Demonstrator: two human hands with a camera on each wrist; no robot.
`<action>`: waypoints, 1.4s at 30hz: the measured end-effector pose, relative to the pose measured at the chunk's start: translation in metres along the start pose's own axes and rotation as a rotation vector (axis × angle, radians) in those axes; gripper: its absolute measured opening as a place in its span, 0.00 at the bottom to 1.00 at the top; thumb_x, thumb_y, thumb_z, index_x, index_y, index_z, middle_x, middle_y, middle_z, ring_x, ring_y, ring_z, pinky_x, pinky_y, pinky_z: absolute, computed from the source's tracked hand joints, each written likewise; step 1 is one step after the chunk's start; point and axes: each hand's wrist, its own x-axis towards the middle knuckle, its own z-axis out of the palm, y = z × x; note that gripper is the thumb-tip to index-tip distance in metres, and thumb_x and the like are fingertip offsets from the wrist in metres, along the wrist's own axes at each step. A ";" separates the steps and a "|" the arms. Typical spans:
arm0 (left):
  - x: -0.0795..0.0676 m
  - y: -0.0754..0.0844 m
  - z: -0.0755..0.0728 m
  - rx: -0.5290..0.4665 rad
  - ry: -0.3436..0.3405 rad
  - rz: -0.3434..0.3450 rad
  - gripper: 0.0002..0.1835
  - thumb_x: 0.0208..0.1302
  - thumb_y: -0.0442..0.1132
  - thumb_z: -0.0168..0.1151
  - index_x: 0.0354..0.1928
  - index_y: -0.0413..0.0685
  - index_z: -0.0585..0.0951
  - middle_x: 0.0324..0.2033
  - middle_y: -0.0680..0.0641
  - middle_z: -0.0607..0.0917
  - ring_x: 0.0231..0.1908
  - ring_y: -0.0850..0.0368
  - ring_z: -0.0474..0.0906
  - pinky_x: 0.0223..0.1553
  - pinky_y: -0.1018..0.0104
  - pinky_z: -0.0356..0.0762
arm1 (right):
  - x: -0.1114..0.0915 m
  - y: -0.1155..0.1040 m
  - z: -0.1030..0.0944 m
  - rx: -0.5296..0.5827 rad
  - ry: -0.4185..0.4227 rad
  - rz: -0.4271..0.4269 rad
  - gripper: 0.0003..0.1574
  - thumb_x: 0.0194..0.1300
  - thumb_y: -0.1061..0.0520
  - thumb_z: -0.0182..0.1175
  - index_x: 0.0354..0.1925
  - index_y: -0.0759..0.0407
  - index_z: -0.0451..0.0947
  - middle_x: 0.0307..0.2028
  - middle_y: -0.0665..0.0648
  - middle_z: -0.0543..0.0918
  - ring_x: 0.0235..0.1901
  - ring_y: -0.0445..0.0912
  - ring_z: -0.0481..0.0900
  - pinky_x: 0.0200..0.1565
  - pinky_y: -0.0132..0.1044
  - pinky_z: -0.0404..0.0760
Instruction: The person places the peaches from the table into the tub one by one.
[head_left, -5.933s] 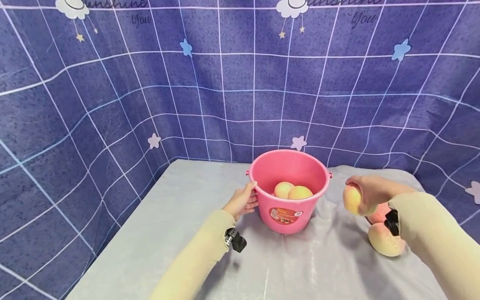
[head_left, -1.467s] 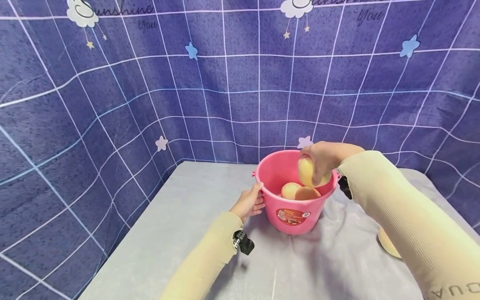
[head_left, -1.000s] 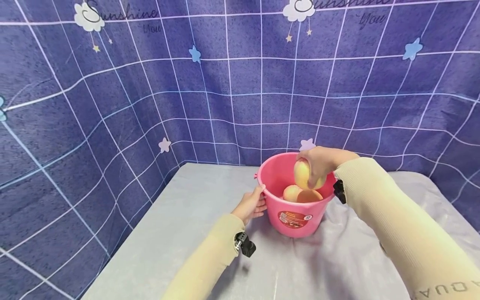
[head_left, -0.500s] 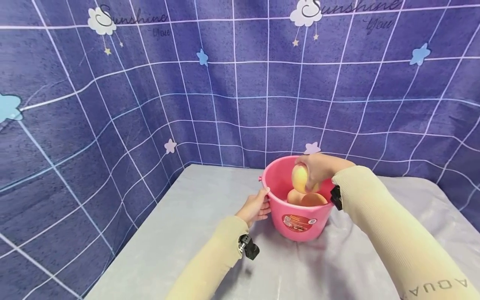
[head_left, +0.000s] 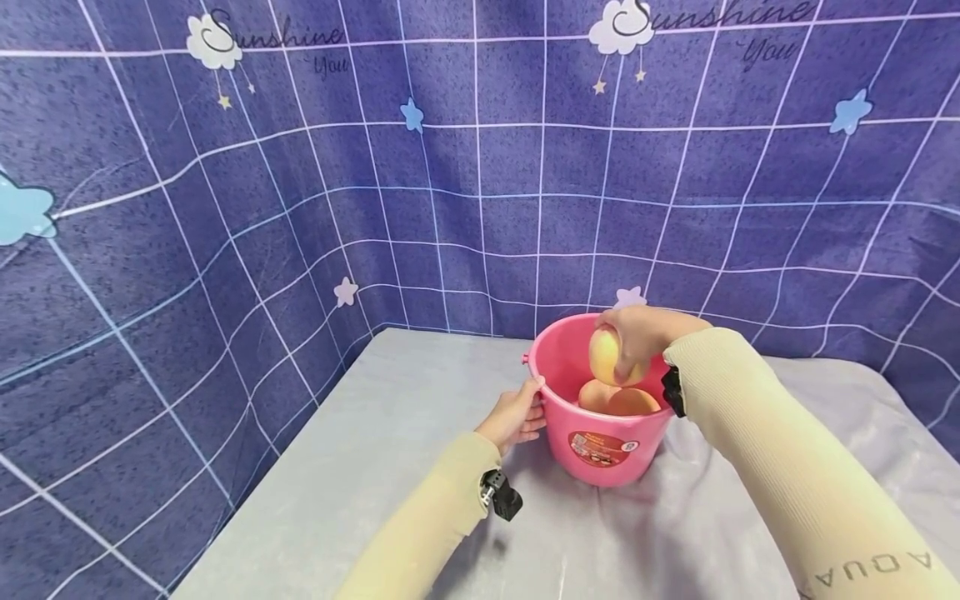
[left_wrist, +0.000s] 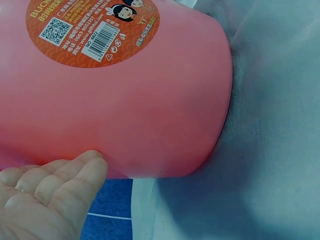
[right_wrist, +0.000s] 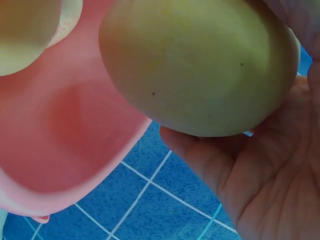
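Note:
A pink bucket [head_left: 645,446] stands upright on the grey cloth, with an orange label on its front wall. My left hand [head_left: 516,414] holds it at the left of the rim, thumb on the edge; in the left wrist view the fingers [left_wrist: 75,175] lie against its outer wall. Inside the bucket mouth my right hand [head_left: 643,331] grips a yellow peach [head_left: 603,357]. The right wrist view shows that peach [right_wrist: 195,65] large, a thumb and palm around its far side. Below it, two more peaches [head_left: 632,402] rest in the bucket, partly hidden by the front rim.
Grey cloth [head_left: 375,433] covers the table. A blue curtain [head_left: 480,167] with a white grid and stars hangs right behind and along the left side. The right sleeve [head_left: 780,450] crosses above the table's right part and covers some of it.
Earlier, my right hand held a peach right of the bucket, near others on the cloth; it is now inside the bucket mouth. Those other peaches are out of sight. The view has shifted slightly.

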 end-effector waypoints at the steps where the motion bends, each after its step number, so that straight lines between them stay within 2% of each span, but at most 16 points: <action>1: 0.000 0.000 0.000 0.000 -0.003 -0.001 0.40 0.66 0.56 0.47 0.62 0.23 0.65 0.57 0.25 0.73 0.55 0.35 0.74 0.57 0.43 0.70 | 0.000 -0.001 0.000 0.003 -0.002 0.007 0.42 0.35 0.64 0.72 0.53 0.65 0.72 0.35 0.57 0.78 0.37 0.52 0.75 0.37 0.40 0.78; 13: 0.000 -0.001 -0.002 -0.007 -0.011 0.000 0.40 0.65 0.56 0.47 0.63 0.23 0.65 0.57 0.25 0.72 0.56 0.35 0.74 0.57 0.42 0.69 | 0.004 -0.004 0.002 -0.044 -0.012 -0.020 0.39 0.36 0.65 0.71 0.51 0.66 0.72 0.32 0.56 0.78 0.34 0.50 0.75 0.38 0.40 0.78; 21: 0.001 -0.002 -0.001 -0.005 -0.014 -0.005 0.40 0.65 0.56 0.47 0.62 0.23 0.66 0.57 0.26 0.73 0.56 0.36 0.74 0.57 0.43 0.69 | 0.007 -0.005 0.002 -0.026 -0.025 0.014 0.42 0.37 0.64 0.70 0.55 0.66 0.70 0.33 0.57 0.78 0.35 0.51 0.75 0.37 0.40 0.78; 36: 0.002 0.000 -0.001 0.003 0.001 -0.013 0.40 0.65 0.57 0.48 0.63 0.24 0.66 0.57 0.26 0.73 0.55 0.36 0.75 0.57 0.43 0.70 | 0.007 -0.006 0.001 -0.020 -0.028 0.015 0.43 0.36 0.63 0.73 0.55 0.66 0.70 0.34 0.58 0.78 0.36 0.51 0.76 0.39 0.41 0.78; 42: 0.003 0.000 -0.001 0.002 0.002 -0.018 0.40 0.65 0.57 0.48 0.63 0.24 0.66 0.57 0.26 0.73 0.55 0.36 0.75 0.57 0.43 0.70 | 0.007 -0.007 0.002 -0.021 -0.043 0.058 0.46 0.38 0.63 0.72 0.59 0.64 0.69 0.35 0.59 0.78 0.37 0.52 0.74 0.35 0.39 0.79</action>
